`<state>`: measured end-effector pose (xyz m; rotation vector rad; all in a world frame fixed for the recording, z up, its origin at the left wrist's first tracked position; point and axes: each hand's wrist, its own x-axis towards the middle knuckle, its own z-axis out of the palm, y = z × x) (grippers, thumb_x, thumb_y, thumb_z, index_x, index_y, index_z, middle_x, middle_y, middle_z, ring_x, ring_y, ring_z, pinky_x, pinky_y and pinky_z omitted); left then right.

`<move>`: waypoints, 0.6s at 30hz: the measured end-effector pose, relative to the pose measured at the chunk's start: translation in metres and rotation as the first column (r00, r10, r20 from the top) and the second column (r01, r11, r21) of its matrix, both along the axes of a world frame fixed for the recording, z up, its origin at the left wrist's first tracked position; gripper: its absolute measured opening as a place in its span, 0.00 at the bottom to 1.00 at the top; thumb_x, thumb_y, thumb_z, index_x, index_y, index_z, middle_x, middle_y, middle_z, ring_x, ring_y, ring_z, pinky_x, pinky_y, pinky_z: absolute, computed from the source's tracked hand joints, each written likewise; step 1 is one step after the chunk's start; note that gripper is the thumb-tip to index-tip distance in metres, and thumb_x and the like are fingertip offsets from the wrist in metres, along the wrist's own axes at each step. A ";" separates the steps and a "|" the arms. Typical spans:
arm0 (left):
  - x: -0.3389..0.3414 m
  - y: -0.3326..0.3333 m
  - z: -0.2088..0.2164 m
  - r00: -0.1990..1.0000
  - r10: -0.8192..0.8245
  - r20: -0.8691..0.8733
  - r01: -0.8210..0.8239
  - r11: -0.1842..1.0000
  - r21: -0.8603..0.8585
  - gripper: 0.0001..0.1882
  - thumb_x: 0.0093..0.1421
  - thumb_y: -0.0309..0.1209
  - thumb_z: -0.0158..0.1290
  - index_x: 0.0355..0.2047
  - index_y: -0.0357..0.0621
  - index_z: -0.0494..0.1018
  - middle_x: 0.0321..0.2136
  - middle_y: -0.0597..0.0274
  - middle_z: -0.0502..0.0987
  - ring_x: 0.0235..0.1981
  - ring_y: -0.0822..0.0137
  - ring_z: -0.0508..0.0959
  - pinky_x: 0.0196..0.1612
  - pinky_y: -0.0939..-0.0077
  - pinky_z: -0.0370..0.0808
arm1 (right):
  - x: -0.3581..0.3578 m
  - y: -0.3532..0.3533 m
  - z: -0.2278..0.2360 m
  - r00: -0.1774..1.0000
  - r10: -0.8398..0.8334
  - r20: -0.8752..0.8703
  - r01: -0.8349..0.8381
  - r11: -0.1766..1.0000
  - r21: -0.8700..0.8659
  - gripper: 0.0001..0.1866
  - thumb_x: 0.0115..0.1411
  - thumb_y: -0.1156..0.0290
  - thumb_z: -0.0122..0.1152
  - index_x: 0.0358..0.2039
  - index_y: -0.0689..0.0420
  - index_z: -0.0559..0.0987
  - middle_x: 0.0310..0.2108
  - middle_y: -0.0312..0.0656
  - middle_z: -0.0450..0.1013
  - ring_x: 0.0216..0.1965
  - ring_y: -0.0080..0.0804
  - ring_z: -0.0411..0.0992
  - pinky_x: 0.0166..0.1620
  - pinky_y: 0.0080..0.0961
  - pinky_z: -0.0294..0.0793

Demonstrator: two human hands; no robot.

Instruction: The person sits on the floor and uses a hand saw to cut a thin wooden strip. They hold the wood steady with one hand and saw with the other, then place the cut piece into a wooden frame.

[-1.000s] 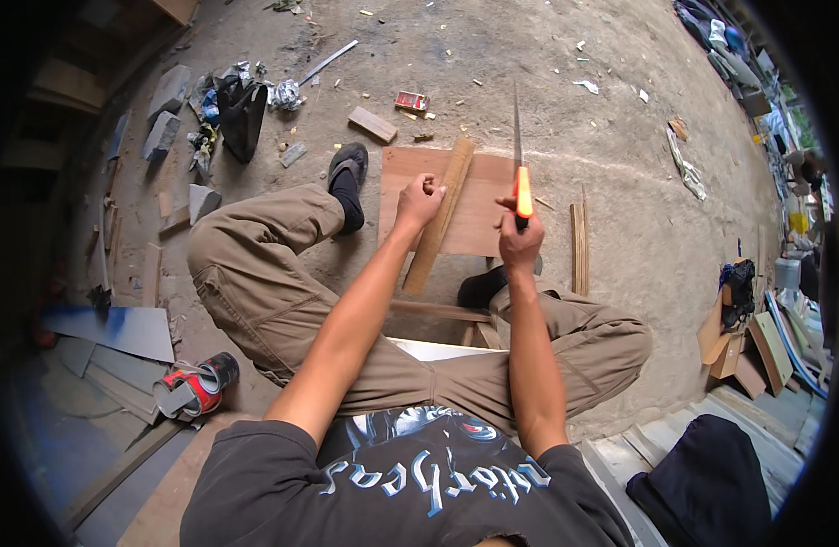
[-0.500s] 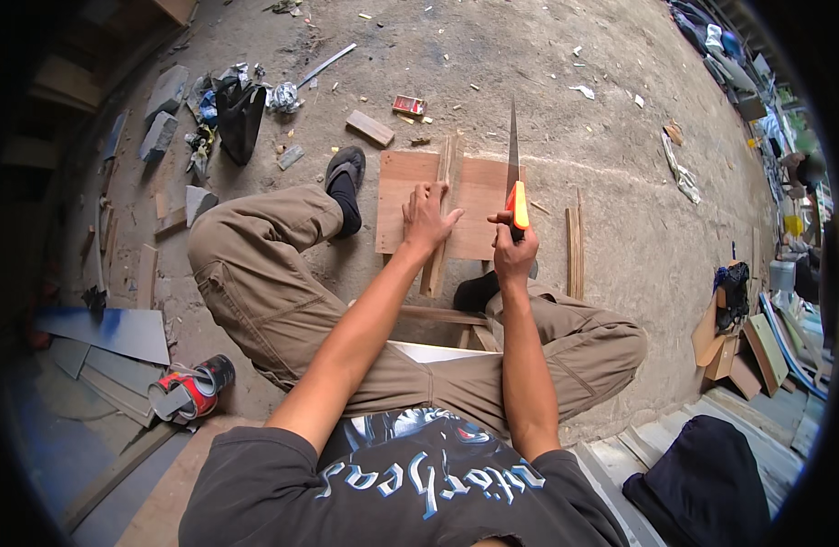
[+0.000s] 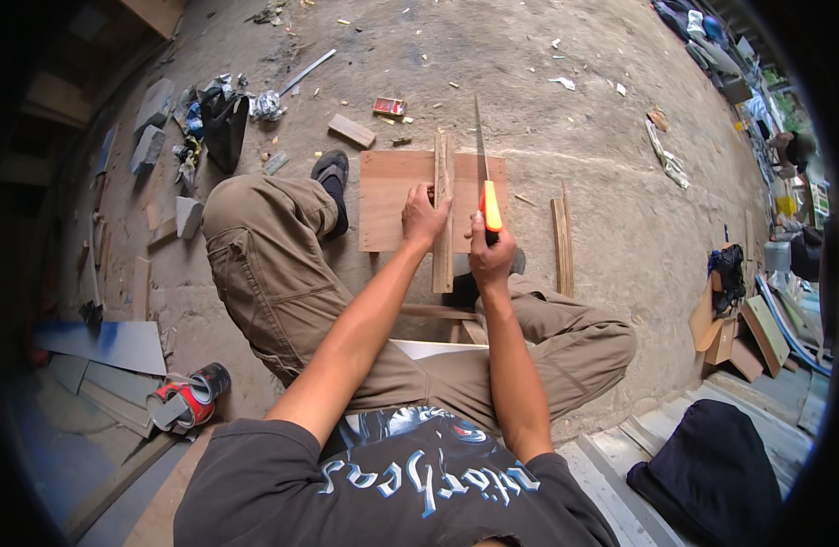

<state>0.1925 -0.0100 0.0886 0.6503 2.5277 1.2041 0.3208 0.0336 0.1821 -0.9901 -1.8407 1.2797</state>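
Between my knees a reddish-brown wooden board (image 3: 388, 196) forms a low flat surface. A narrow wood strip (image 3: 443, 251) lies across it, pointing away from me and overhanging its near and far edges. My left hand (image 3: 425, 215) grips the strip from its left side, fingers partly hidden against it. In my right hand (image 3: 492, 251) is a handsaw (image 3: 491, 205) with an orange and black handle, its thin blade pointing away from me. The blade stands to the right of the strip, apart from it, over the board's right part.
More wood strips (image 3: 562, 246) lie right of the board. Beyond it are a wood block (image 3: 352, 130) and a small red box (image 3: 389, 107). Grey blocks (image 3: 149, 149) and a black bag (image 3: 225, 132) lie far left, a red can (image 3: 184, 406) near left, dark cloth (image 3: 706, 465) near right.
The strip has turned from a slant to nearly straight ahead. My left hand has closed round its side, and the saw in my right hand has come closer to the strip.
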 end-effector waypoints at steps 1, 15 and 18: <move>0.001 0.005 0.004 0.999 0.013 0.036 -0.012 0.999 -0.032 0.19 0.57 0.39 0.57 0.44 0.40 0.72 0.41 0.47 0.75 0.44 0.46 0.76 0.45 0.56 0.73 | 0.001 -0.001 0.003 0.999 -0.003 0.045 0.003 1.000 0.010 0.15 0.64 0.63 0.57 0.31 0.64 0.78 0.20 0.41 0.74 0.22 0.24 0.69 0.28 0.25 0.69; -0.073 0.057 -0.038 0.965 0.147 -0.219 -0.115 0.981 0.154 0.23 0.66 0.44 0.43 0.48 0.39 0.74 0.53 0.47 0.74 0.65 0.51 0.61 0.68 0.43 0.39 | 0.010 -0.033 0.017 0.998 0.064 0.013 -0.064 0.997 -0.033 0.12 0.62 0.68 0.60 0.28 0.65 0.76 0.12 0.33 0.60 0.16 0.16 0.59 0.20 0.22 0.60; -0.085 0.077 -0.034 0.992 0.005 -0.125 -0.009 1.000 -0.029 0.26 0.67 0.46 0.38 0.49 0.38 0.75 0.52 0.46 0.74 0.65 0.52 0.61 0.68 0.43 0.37 | 0.010 -0.036 0.016 0.997 0.069 0.029 -0.068 0.997 -0.020 0.10 0.62 0.69 0.60 0.30 0.64 0.77 0.13 0.36 0.63 0.16 0.18 0.60 0.21 0.23 0.62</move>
